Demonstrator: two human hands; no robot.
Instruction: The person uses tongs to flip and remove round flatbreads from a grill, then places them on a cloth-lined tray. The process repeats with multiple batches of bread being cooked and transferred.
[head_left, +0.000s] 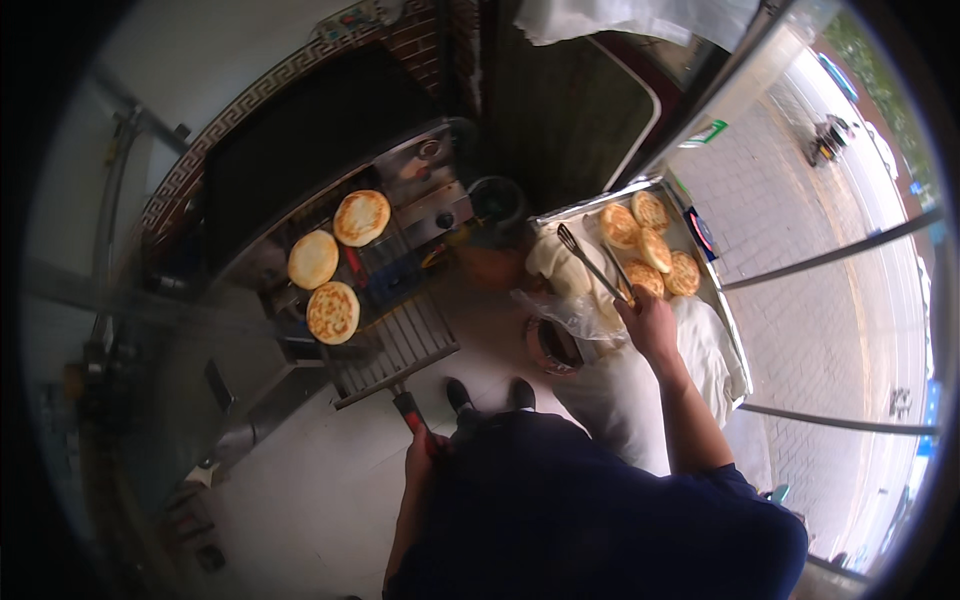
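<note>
My left hand (424, 453) grips the red and black handle (409, 414) of a metal wire rack (397, 341), which is pulled out from an oven. Three round browned flatbreads lie towards its inner end: a top one (362, 217), a paler one (313, 259) and a spotted one (333, 313). In my right hand (651, 326) is a pair of metal tongs (589, 262) with a slotted end, its arms spread apart. The tongs are over a cloth-lined tray (739, 360), beside several browned flatbreads (654, 249). Whether they touch a flatbread, I cannot tell.
Behind the rack stands the metal oven front (431, 191) with knobs. White cloth (630, 397) and clear plastic film (570, 319) cover part of the tray side. A round reddish container (553, 346) is below. Window bars (832, 251) separate the street at right.
</note>
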